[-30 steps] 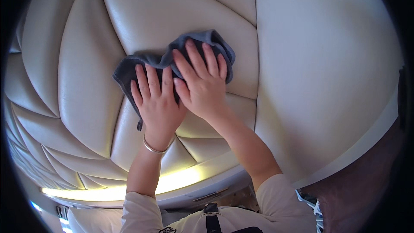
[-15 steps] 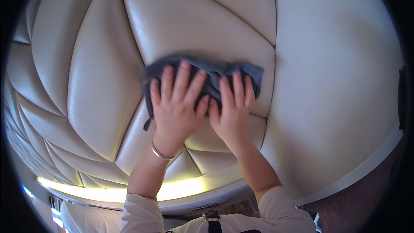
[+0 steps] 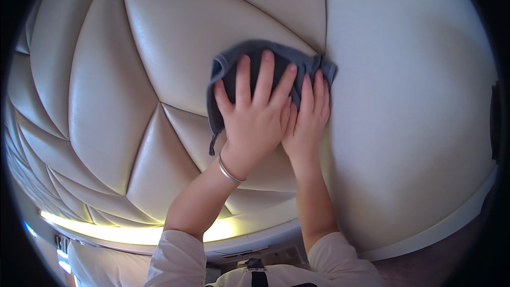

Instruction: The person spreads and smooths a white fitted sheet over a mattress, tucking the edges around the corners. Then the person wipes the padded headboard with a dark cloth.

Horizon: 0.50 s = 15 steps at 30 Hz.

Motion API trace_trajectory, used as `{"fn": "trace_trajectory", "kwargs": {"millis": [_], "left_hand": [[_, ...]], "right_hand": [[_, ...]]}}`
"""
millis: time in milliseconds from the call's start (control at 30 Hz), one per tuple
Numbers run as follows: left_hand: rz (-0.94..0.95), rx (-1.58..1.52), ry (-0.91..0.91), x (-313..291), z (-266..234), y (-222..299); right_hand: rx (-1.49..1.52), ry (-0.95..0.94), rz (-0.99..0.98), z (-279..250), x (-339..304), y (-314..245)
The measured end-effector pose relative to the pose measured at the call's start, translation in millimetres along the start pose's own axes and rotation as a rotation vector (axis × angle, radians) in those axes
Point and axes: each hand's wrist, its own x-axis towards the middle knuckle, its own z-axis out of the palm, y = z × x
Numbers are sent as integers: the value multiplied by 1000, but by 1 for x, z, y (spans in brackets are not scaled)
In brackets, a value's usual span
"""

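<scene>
A dark grey cloth point(image 3: 280, 56) lies against a cream padded wall panel point(image 3: 180, 32) with stitched, curved seams. My left hand point(image 3: 255, 122) presses flat on it with the fingers spread wide. Beside it, my right hand point(image 3: 307, 127) rests on the cloth's right end, fingers stretched upward and close together. The two hands touch near the thumbs. Creases run through the cloth at its right end, which reaches the vertical seam, and a narrow strip hangs from its lower left corner. A silver bangle point(image 3: 228, 172) circles my left wrist.
To the right of the seam is a smooth, pale panel point(image 3: 404, 106). A glowing light strip point(image 3: 122, 233) runs below the padding, above a ledge. White bedding or a cushion point(image 3: 103, 263) shows at the lower left. A dark fixture point(image 3: 495, 122) sits at the far right edge.
Both hands and the cloth have moved up and to the right across the padding, up to the vertical seam. The hands have come closer together, and the cloth is bunched narrower.
</scene>
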Motion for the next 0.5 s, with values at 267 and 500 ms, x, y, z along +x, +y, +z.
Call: {"fn": "trace_trajectory", "kwargs": {"millis": [267, 500], "left_hand": [[113, -84, -163, -79, 11, 38], [223, -111, -328, -145, -2, 44]], "right_hand": [[-61, -125, 150, -7, -129, 19], [-27, -236, 305, -29, -197, 7]]}}
